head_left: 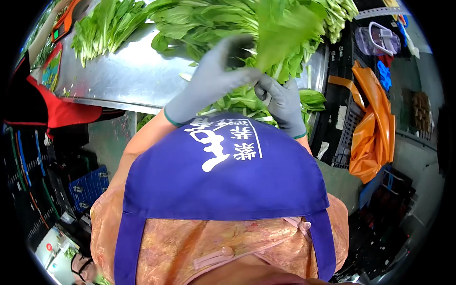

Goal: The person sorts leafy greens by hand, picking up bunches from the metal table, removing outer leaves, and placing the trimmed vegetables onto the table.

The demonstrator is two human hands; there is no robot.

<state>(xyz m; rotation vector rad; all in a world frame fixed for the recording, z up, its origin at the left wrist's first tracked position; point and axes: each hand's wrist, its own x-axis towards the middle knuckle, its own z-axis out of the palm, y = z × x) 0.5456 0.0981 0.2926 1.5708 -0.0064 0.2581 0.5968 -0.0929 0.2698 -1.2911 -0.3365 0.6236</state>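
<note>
Both my hands wear grey gloves. My left hand (213,78) is over the table's near part, its thumb and fingers curved apart with nothing clear between them. Its thumb tip reaches close to my right hand (283,102), whose fingers are closed at the stem end of a green leafy vegetable (285,35). The leaves of that vegetable are smeared by motion, and its stem is partly hidden by my fingers. A large heap of leafy greens (199,21) lies just beyond my left hand. More loose greens (242,102) lie below my hands, by the apron.
The metal table (128,71) bears another bunch of greens (109,26) at left. An orange device (64,23) stands near a person in red and black. On the right are black crates (349,128), an orange plastic sheet (373,123) and a clear jug (377,40).
</note>
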